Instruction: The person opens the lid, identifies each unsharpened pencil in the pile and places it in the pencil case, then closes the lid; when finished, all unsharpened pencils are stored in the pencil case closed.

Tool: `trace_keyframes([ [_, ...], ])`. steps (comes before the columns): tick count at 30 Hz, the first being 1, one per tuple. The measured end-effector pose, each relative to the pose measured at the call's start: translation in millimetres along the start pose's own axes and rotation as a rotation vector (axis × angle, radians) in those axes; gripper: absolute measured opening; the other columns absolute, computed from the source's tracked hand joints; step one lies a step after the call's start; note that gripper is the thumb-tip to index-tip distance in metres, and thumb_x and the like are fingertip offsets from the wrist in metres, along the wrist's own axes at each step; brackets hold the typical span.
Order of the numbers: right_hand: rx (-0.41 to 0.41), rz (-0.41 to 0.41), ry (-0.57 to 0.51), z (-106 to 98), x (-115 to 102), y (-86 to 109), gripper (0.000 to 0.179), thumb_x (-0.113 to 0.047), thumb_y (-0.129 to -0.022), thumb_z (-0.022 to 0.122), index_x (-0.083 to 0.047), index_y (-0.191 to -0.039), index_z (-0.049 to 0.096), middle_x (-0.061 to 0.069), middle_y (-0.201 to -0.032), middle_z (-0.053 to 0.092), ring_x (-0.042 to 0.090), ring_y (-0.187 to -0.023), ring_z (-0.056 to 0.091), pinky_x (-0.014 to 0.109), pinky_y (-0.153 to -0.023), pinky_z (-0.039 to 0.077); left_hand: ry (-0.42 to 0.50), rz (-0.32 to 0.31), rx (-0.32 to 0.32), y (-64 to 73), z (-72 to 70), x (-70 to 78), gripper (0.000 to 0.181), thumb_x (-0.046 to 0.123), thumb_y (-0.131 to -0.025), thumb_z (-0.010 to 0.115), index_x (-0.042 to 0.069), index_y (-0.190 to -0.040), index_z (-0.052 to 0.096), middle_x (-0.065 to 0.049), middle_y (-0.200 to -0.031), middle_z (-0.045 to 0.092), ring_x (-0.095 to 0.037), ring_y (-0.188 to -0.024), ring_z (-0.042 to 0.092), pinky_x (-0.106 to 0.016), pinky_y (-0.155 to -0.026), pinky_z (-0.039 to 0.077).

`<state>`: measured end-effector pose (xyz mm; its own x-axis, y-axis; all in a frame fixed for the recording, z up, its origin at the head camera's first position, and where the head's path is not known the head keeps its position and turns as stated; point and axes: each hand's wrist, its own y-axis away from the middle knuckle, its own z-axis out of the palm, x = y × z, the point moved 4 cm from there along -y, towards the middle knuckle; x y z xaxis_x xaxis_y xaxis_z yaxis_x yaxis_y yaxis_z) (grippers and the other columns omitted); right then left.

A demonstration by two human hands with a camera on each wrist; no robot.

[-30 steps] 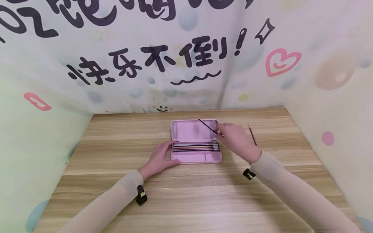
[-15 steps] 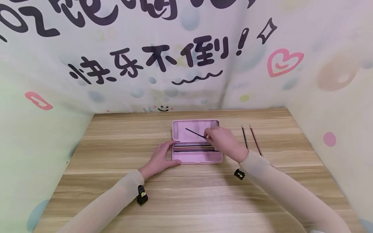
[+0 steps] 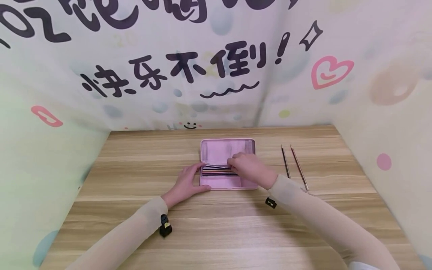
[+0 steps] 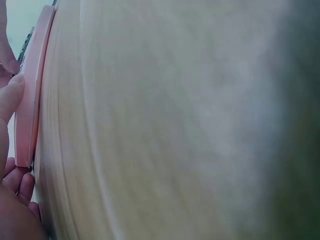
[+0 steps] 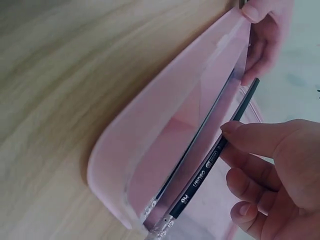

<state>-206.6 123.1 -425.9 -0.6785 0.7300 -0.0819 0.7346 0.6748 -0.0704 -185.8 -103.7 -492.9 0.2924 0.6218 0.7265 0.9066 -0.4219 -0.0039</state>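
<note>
A pink pencil case (image 3: 220, 183) lies unfolded on the table, its lid (image 3: 216, 150) tipped back toward the wall. My left hand (image 3: 183, 184) grips its left end, thumb at the front edge and fingers near the hinge; the left wrist view shows fingers curled about the case end (image 4: 30, 110). Over the rear compartment, my right hand (image 3: 252, 169) pinches a black pencil (image 5: 212, 156) with a clear-looking end cap. That pencil slants slightly above the compartment in the right wrist view. Several pencils (image 3: 216, 173) lie lengthwise in the case, their right ends hidden by the right hand.
To the right of the case, a dark pencil (image 3: 285, 161) and a reddish-brown pencil (image 3: 299, 167) lie side by side on the wooden table (image 3: 216, 232). A printed cloth wall (image 3: 152, 108) stands behind the table, with more walls at both sides.
My right hand has moved left and down with the black pencil, from over the lid's right side to the rear compartment. The left hand keeps its place on the case.
</note>
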Motion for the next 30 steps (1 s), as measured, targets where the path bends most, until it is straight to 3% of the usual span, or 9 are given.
trace_keyframes([
  [15,-0.048,-0.009,-0.004,17.3,-2.9,-12.7,0.005,-0.011,-0.096,0.074,-0.012,-0.092,0.072,0.001,-0.086,0.07,0.02,-0.08,0.067,0.036,-0.069,0.057,-0.014,0.011,0.002,-1.8,1.0,-1.7,0.09,0.041,-0.084,0.087,0.008,-0.156,0.043,-0.014,-0.155,0.051,-0.041,-0.143,0.04,-0.061,-0.12,0.026],
  [30,-0.047,-0.005,-0.043,17.0,-2.9,-11.2,0.004,-0.008,-0.096,0.074,-0.011,-0.095,0.072,0.002,-0.089,0.069,0.021,-0.083,0.067,0.037,-0.072,0.058,-0.023,0.006,-0.004,-1.4,1.6,-3.5,0.091,0.04,-0.085,0.087,0.008,-0.156,0.042,-0.014,-0.156,0.05,-0.04,-0.144,0.039,-0.06,-0.121,0.025],
])
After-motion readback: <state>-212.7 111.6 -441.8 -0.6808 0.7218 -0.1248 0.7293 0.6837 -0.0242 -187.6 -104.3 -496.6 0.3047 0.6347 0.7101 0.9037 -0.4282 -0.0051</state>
